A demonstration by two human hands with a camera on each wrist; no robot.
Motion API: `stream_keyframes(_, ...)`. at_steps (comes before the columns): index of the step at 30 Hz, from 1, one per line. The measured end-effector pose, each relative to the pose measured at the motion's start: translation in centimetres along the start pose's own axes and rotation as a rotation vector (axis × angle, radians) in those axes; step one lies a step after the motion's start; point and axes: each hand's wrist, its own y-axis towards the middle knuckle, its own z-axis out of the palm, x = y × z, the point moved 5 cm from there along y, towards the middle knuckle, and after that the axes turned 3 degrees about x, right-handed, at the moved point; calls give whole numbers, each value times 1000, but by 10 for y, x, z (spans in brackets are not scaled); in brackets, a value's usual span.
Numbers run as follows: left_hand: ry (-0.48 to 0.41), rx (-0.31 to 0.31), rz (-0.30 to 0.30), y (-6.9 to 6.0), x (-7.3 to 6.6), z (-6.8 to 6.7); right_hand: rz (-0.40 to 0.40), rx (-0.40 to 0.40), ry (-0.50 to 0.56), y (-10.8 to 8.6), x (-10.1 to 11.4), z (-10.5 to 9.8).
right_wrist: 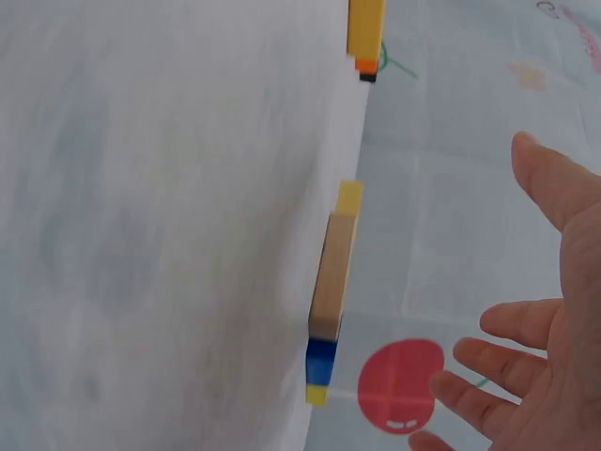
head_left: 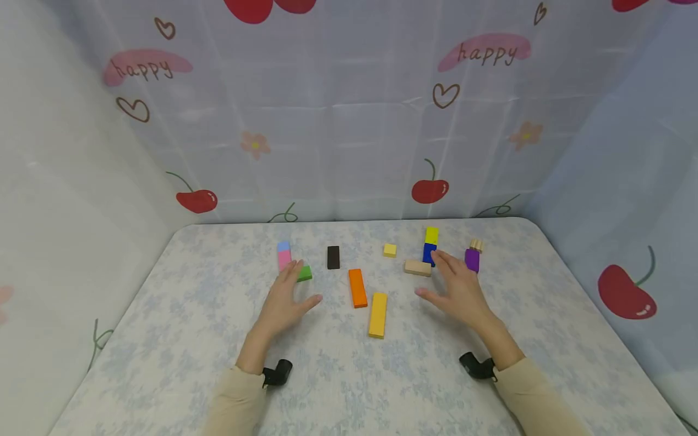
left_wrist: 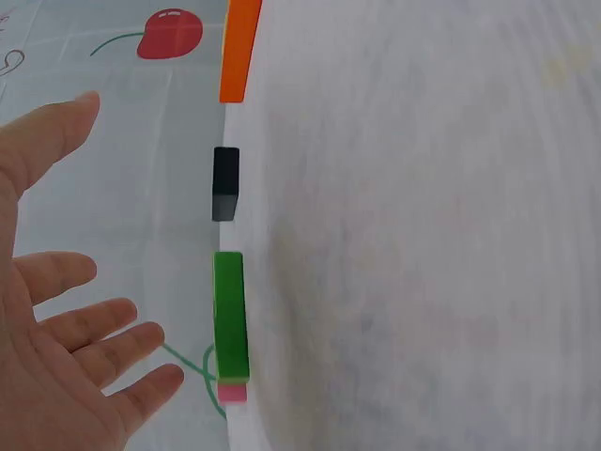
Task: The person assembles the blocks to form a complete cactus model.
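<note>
My left hand (head_left: 285, 307) hovers with spread fingers by the green block (head_left: 305, 274) and the pink block (head_left: 284, 260), holding nothing; its fingers hide part of the green one. In the left wrist view the hand (left_wrist: 75, 329) is apart from the green block (left_wrist: 231, 316). My right hand (head_left: 460, 295), also spread and empty, is over the table near the wooden block (head_left: 417, 267), the blue block (head_left: 428, 255) and the purple block (head_left: 472, 260). The right wrist view has the hand (right_wrist: 549, 357) apart from the wooden block (right_wrist: 333, 276).
Between the hands lie an orange block (head_left: 357, 288) and a long yellow block (head_left: 377, 315). Farther back are a black block (head_left: 333, 257), a small yellow block (head_left: 389, 251), a light blue block (head_left: 283, 246), a bright yellow block (head_left: 431, 235) and small pale pieces (head_left: 477, 244). A curtain (head_left: 338, 121) hangs behind.
</note>
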Motion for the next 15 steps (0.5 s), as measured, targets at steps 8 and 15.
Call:
stream_keyframes(8,-123,71,34,15,-14,24,54,162,229,-1,19,18)
stream_keyframes(15,-176,128,58,27,-23,41,30,259,328,-3,35,32)
